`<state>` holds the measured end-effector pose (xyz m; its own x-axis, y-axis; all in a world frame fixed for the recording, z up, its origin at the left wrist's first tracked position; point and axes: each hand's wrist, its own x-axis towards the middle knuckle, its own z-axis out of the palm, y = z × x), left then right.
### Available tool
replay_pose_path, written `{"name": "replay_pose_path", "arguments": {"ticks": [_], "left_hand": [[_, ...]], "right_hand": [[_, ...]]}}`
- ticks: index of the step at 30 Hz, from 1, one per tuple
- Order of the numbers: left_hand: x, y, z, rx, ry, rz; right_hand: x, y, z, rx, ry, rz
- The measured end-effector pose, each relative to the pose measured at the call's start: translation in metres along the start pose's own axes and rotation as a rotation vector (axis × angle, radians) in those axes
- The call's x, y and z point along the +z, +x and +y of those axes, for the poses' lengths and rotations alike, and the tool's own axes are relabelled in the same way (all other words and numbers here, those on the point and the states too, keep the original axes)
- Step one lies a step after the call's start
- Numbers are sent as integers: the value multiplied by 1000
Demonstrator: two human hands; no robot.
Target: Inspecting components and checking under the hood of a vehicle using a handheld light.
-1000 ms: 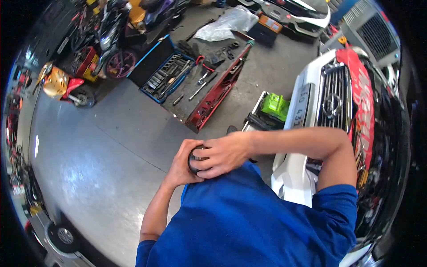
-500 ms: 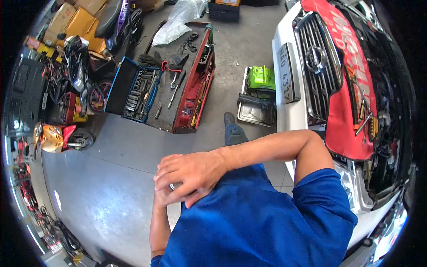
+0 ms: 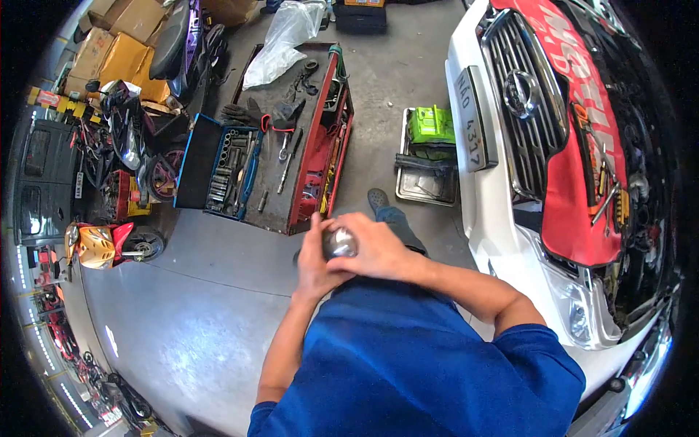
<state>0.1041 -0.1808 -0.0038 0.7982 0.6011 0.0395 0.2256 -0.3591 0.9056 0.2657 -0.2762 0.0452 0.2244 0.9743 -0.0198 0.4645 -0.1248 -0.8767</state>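
Both my hands are closed round a shiny, round-ended metal object [image 3: 340,242] in front of my waist. My left hand [image 3: 313,264] wraps it from the left side, and my right hand [image 3: 375,249] grips it from the right. Only its polished end shows between my fingers, so its exact kind is hidden. Beyond my hands stands a red tool cart [image 3: 299,200], with a ratchet [image 3: 284,150] and a pair of red-handled pliers [image 3: 266,124] on its top.
An open blue toolbox of sockets [image 3: 231,171] rests at the cart's left. To the right stands a white vehicle [image 3: 466,197] with a red cover [image 3: 564,211] holding tools. A metal tray [image 3: 405,191] with a green container [image 3: 432,124] lies by its bumper. A small yellow-red motorbike [image 3: 98,246] is at left.
My hands have moved up and to the right, away from my body. My right hand has turned aside from over the left, uncovering the metal object's shiny end.
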Motion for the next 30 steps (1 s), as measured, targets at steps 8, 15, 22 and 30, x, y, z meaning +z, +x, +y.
{"name": "replay_pose_path", "arguments": {"ticks": [8, 15, 22, 30], "left_hand": [[27, 22, -83, -248, 216, 41], [48, -201, -189, -1108, 206, -50], [117, -305, -133, -1520, -90, 313], [186, -235, -74, -1476, -338, 421]], "right_hand": [[-18, 97, 188, 659, 227, 456], [56, 226, 319, 600, 248, 644], [112, 295, 342, 420, 82, 372], [177, 334, 373, -190, -240, -19]]}}
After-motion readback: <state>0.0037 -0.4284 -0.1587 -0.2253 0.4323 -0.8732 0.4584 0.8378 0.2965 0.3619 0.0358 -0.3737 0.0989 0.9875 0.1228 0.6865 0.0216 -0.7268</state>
